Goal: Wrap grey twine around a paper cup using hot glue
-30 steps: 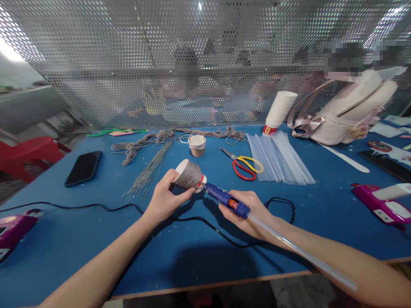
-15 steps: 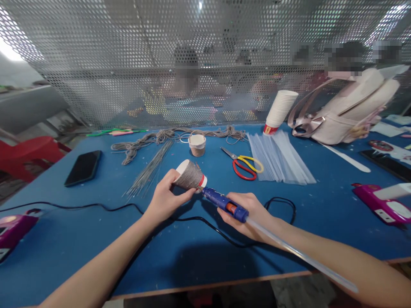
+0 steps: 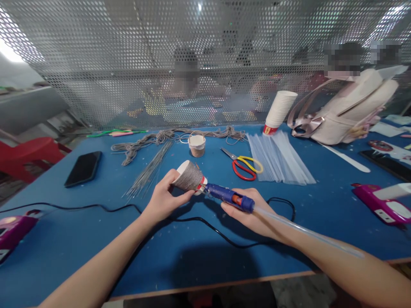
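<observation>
My left hand (image 3: 165, 196) grips a paper cup (image 3: 190, 177) wound with grey cord, tilted on its side with its mouth to the upper left. A red and white band near its base is uncovered. In my right hand (image 3: 248, 214) is a blue glue gun (image 3: 226, 194), its nozzle at the red band; I cannot tell whether it touches. A long clear glue stick (image 3: 308, 231) sticks out of the gun's back over my right forearm. Beyond the cup stands a small cord-wrapped cup (image 3: 197, 146) with a pale rim and a handle.
Red and yellow scissors (image 3: 245, 167), clear plastic strips (image 3: 279, 158) and stacked paper cups (image 3: 280, 112) lie to the right, near a pale backpack (image 3: 349, 111). Grey cord (image 3: 160, 137), cut cord lengths (image 3: 149, 171) and a phone (image 3: 83, 168) are left. A black cable (image 3: 205, 222) crosses the table.
The glue gun and my right hand have shifted slightly right and up, and the gun's back end has swung up. The cup has turned a little in my left hand.
</observation>
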Demonstrator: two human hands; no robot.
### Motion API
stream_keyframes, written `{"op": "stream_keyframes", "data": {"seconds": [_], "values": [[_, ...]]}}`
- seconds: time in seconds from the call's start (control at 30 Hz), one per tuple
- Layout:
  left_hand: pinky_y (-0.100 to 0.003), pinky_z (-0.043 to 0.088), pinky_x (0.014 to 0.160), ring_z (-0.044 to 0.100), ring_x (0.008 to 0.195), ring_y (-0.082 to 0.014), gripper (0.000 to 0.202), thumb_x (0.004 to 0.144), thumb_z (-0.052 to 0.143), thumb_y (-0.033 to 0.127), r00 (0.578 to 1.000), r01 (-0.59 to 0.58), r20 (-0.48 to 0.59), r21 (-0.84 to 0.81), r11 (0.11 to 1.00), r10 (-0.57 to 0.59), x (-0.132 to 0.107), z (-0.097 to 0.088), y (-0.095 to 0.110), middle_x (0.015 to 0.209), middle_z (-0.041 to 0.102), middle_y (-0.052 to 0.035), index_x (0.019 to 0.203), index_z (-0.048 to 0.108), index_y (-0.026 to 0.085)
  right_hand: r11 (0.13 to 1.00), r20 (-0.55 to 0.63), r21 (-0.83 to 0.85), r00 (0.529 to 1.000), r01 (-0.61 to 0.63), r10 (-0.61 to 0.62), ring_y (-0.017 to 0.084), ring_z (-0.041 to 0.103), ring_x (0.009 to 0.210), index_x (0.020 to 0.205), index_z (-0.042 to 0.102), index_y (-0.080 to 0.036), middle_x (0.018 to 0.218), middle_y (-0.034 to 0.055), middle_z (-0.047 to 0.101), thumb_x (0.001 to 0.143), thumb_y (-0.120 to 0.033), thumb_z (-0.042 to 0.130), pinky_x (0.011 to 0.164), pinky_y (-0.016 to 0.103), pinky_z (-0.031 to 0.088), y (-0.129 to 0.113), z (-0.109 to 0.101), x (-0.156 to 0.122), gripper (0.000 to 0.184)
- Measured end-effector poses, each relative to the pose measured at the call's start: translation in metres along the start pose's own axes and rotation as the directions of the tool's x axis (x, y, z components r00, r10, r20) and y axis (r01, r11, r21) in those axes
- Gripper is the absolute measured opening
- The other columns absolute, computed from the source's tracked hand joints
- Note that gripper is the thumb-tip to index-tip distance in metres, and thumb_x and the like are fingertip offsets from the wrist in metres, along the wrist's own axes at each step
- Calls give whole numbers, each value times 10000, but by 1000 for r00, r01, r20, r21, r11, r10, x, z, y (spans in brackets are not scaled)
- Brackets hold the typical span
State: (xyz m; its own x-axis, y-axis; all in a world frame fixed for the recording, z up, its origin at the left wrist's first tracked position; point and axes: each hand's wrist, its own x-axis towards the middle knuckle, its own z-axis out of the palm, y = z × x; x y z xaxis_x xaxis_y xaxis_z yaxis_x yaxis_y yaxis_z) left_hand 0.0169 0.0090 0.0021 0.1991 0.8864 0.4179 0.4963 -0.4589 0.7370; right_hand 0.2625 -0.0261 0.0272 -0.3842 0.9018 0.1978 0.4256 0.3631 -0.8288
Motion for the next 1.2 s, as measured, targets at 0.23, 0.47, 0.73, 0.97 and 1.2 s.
{"op": "stream_keyframes", "data": {"seconds": [0.23,0.47,0.73,0.97,1.2], "values": [[-259,421,648,527,704,-133,200,730,696,327,999,20,34,-24,1000,-19,1,-3,3,771,527,2,794,593,167,999,4,17,999,-35,35,72,335,479,593,437,-189,521,-48,431,794,-327,562,466,217,284,0,-1,1,274],[-249,425,647,525,703,-127,204,731,693,327,994,49,99,-68,996,-42,3,-5,4,779,525,5,817,595,170,999,-11,36,999,-36,37,75,331,481,585,427,-194,517,-47,417,798,-357,557,460,221,273,3,-1,0,298],[-262,443,687,543,742,-139,214,734,702,310,990,52,140,-124,991,-34,4,-7,0,813,533,-7,861,614,162,992,40,97,996,-82,79,77,348,489,589,417,-199,519,-49,412,797,-360,570,463,214,284,2,-3,-1,305],[-254,444,674,538,733,-133,205,724,705,300,991,43,133,-144,989,-24,4,-8,1,806,528,-2,846,613,162,976,59,136,985,-168,161,82,359,471,590,434,-202,499,-51,410,785,-402,574,450,216,288,4,-4,0,312],[-253,442,677,541,732,-133,192,723,709,294,994,49,100,-127,991,-37,3,-4,5,796,532,4,838,619,169,1000,46,9,999,-8,8,72,311,477,589,415,-195,515,-53,400,791,-316,551,479,221,282,-3,3,-3,272]]}}
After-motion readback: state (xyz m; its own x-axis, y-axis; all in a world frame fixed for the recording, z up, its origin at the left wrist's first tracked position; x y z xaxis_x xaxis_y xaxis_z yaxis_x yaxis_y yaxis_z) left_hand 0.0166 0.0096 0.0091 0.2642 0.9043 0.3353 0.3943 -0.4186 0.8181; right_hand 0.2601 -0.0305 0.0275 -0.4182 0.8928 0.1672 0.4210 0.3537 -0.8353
